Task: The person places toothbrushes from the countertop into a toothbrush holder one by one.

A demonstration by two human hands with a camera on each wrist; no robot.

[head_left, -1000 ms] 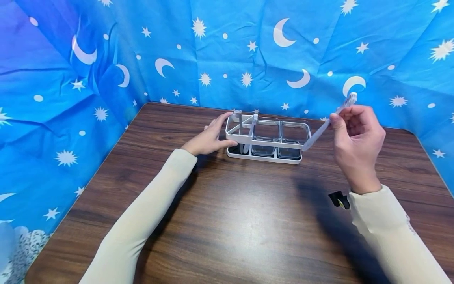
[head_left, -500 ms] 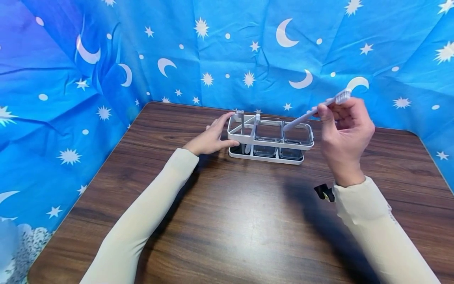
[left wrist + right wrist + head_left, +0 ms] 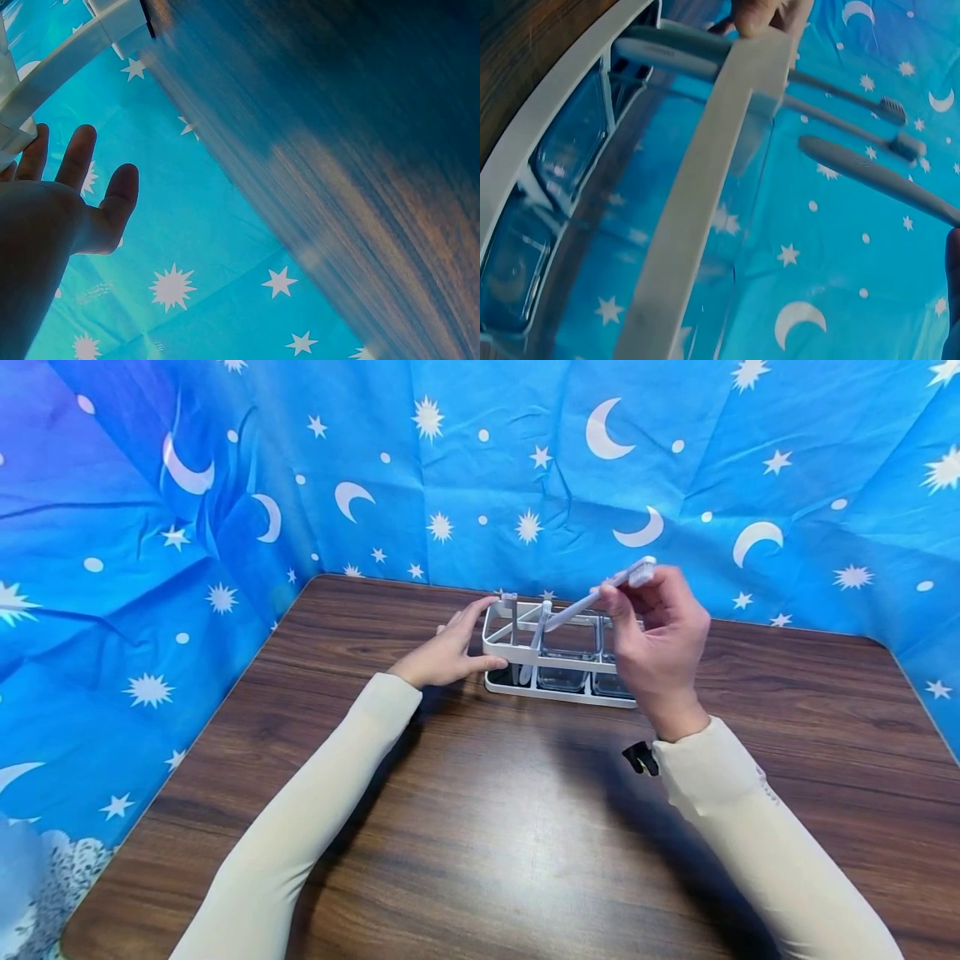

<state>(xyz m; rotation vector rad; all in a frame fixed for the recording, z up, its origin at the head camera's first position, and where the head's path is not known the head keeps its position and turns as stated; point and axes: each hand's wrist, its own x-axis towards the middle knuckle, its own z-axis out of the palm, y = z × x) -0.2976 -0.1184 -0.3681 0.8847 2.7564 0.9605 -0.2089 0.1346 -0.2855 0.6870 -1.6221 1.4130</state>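
In the head view, a white two-tier toothbrush holder (image 3: 566,662) stands at the back of the table. My left hand (image 3: 444,652) grips its left end, thumb at the front and fingers toward the back. Two toothbrushes (image 3: 847,95) stand in the left section, one grey and one pale. Above the holder, my right hand (image 3: 660,639) pinches a pale lavender toothbrush (image 3: 579,608) near its head, bristles up at the right. Its handle slants down left, the end close to the standing brushes. In the right wrist view only a bit of the right fingers shows at the edge.
Two clear square cups (image 3: 564,679) sit in the holder's middle and right sections; the right hand partly covers the right one. A blue cloth with moons and stars (image 3: 480,485) hangs behind the brown wooden table (image 3: 480,827).
My right hand has moved left with the toothbrush, from right of the holder to over it. The brush has tilted flatter. The left hand stays on the holder.
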